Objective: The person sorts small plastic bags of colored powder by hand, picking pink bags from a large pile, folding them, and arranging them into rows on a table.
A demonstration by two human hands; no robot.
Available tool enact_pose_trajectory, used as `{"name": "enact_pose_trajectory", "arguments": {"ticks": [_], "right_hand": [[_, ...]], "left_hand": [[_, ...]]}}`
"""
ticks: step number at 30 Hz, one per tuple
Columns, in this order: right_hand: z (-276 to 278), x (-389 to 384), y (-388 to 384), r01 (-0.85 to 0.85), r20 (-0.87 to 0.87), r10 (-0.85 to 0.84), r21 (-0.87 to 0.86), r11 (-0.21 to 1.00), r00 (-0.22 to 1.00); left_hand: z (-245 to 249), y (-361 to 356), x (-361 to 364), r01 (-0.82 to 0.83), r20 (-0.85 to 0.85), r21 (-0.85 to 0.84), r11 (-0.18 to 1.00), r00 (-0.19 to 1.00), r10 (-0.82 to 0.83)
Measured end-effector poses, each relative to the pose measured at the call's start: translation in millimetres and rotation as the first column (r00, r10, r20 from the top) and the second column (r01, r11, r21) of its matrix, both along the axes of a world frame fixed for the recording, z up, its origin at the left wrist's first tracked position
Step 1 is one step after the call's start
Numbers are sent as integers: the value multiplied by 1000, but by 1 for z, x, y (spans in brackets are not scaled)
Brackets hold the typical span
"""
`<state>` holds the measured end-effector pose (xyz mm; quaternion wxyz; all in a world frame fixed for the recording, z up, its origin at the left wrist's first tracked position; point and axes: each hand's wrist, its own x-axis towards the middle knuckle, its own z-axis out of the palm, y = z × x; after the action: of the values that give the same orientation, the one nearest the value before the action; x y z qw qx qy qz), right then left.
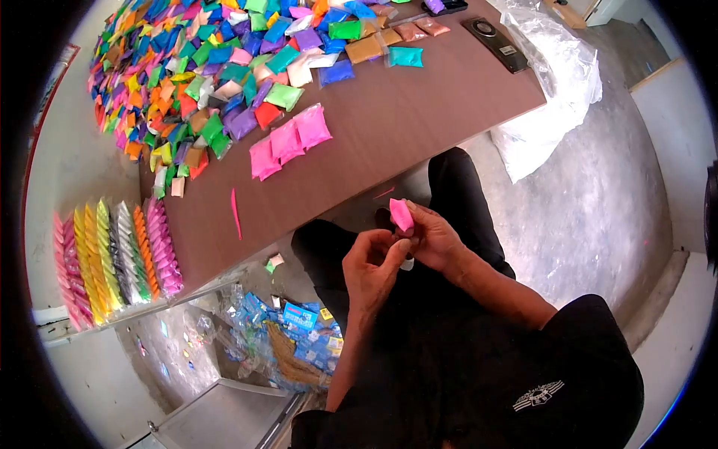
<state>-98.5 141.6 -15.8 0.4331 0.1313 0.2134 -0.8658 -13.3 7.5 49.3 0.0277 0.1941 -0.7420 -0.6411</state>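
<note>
Above my lap, my right hand point(434, 238) pinches a small bright pink packet point(402, 215) between thumb and fingers. My left hand point(372, 258) is close beside it, thumb and fingertips pressed together near the packet's lower end; what they hold, if anything, is too small to make out. On the brown table point(329, 187) in front lie several pink packets point(286, 142) side by side. A thin pink strip point(236, 213) lies to their left.
A big pile of colourful packets point(217, 67) covers the table's far left. Twisted coloured strands point(112, 258) lie at its left end. A dark device point(495, 43) and clear plastic bag point(550, 97) are at right. Blue wrappers point(303, 333) lie below the table.
</note>
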Motion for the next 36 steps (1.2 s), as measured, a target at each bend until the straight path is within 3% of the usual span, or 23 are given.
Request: {"name": "enact_pose_trajectory", "arguments": {"ticks": [2,4,6,11,14,17,18,21,24,26,28,32,34,36], "right_hand": [[-2,-1,-1,39,2,-39,25,999,999],[-9,-2,-2,87,16,-86,-92,992,996],[-13,-2,-2,79,13,-78,-106,991,997],[-10,-5,-1,47,-19,-49,-114,992,999],[0,-9,-2,16,-59,-19,-55,998,998],[15,-7,-5,33,-149,6,258,966,989],[11,-6,-5,25,-151,14,256,966,988],[5,-7,3,-59,-492,321,475,878,809],[5,-6,2,-60,-574,396,515,855,717],[9,-4,1,-101,-510,421,541,835,750],[10,-1,-3,-66,-494,345,496,866,798],[9,7,-9,-106,-495,402,523,846,770],[3,9,-10,-111,-411,393,562,820,823],[4,7,-9,-86,-461,412,578,811,786]], "left_hand": [[-1,0,0,6,6,-17,1000,1000,-6],[-2,1,1,10,13,-35,999,1000,-10],[-6,3,1,-18,-64,-36,999,998,16],[-16,2,2,-37,-24,11,999,999,38],[-11,0,4,-50,-12,1,999,999,50],[-5,-4,4,-73,-35,40,997,997,74],[-2,-5,3,-91,-54,71,993,994,95],[11,-12,-1,-92,11,97,991,996,91],[-5,-20,1,-57,96,107,993,994,46],[-14,-26,6,-51,77,81,995,996,45],[-23,-29,11,-52,56,52,997,997,49],[-34,-24,17,-146,27,85,986,989,144],[-39,-21,17,-181,-3,88,980,983,182],[-45,-22,20,-199,55,233,952,980,191]]}}
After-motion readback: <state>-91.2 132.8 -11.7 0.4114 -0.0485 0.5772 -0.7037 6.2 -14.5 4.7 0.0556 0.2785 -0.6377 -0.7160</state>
